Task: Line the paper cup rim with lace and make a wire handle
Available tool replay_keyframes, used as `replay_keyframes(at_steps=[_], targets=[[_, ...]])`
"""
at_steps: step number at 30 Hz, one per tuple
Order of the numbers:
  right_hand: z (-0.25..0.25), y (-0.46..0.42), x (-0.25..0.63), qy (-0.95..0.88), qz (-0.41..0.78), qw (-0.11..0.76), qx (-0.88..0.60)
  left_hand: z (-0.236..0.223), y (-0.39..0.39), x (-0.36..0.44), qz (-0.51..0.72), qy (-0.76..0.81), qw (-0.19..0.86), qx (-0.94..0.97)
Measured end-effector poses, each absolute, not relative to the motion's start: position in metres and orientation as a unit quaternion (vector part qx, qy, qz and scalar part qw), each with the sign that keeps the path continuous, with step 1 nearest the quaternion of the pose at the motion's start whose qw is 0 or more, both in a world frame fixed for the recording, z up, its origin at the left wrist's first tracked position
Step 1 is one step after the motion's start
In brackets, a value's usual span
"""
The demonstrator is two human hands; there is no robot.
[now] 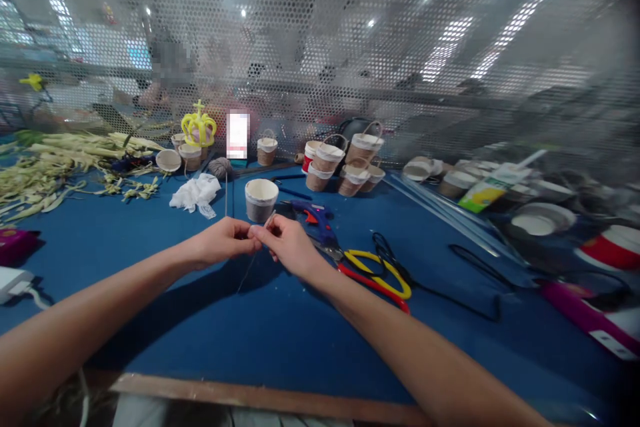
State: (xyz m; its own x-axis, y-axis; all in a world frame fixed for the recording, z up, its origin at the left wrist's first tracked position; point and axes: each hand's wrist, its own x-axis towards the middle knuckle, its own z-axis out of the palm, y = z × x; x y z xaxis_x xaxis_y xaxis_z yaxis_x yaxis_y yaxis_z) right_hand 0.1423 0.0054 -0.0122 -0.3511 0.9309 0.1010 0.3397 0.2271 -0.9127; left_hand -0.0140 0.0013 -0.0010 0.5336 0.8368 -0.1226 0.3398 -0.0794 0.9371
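Observation:
My left hand [227,240] and my right hand [287,244] meet over the middle of the table, thumbs and fingers pinched together on grey yarn [227,197]. One strand runs back from my left hand toward a grey yarn ball [220,167]; a thin loose end hangs below my fingers. A short pale tip sticks up above my right fingers, too fine to make out. Just beyond my hands stands a small paper cup [261,204] with a white rim and a greyish wrapped side. A blue glue gun [317,214] lies right of it, beside scissors [375,270] with yellow and red handles.
Small baskets with handles [325,160] stand at the back, near a yellow crown [199,127] and crumpled white tissue [196,194]. Dried husks [75,160] cover the left rear. Clear sticks [445,214], cups and a magenta power strip [585,314] lie right. Perforated metal screens the back.

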Motion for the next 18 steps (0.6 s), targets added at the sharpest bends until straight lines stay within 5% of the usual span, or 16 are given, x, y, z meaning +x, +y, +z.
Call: replay_keyframes(at_steps=[10, 18], targets=[[-0.004, 0.002, 0.143, -0.685, 0.518, 0.324, -0.397, -0.012, 0.0, -0.021, 0.275, 0.41, 0.627, 0.602], [-0.012, -0.008, 0.144, -0.678, 0.506, 0.327, -0.421, -0.005, -0.008, -0.022, 0.246, 0.388, 0.554, 0.694]])
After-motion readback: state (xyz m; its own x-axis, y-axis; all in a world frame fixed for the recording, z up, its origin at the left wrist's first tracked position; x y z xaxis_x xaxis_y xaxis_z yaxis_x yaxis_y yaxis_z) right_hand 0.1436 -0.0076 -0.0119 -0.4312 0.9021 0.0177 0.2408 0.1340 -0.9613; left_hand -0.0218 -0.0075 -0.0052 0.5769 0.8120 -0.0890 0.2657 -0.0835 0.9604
